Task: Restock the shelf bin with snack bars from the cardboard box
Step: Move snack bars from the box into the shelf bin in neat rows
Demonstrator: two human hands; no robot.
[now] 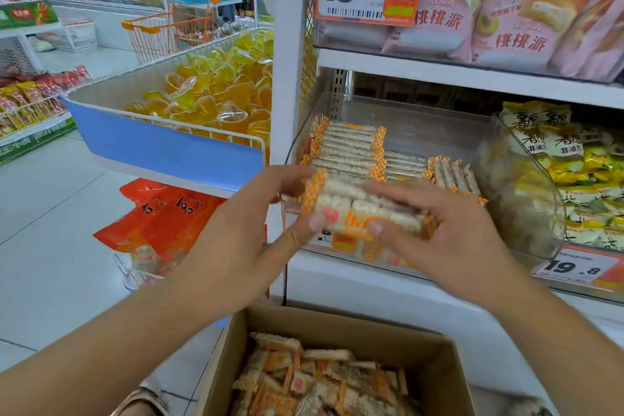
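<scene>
Both hands' fingers (312,221) clamp a crinkly-wrapped stack of snack bars (364,209).

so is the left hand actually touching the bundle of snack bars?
Touching. Head view: left hand fingers wrap the orange end of the bundle of snack bars, thumb pressed against its front.

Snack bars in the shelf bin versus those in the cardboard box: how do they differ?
Bars in the shelf bin lie stacked in neat parallel rows; bars in the cardboard box are a loose jumble at mixed angles. The bin's bars sit higher, the box's below both hands. Both share orange-and-white wrappers.
</scene>
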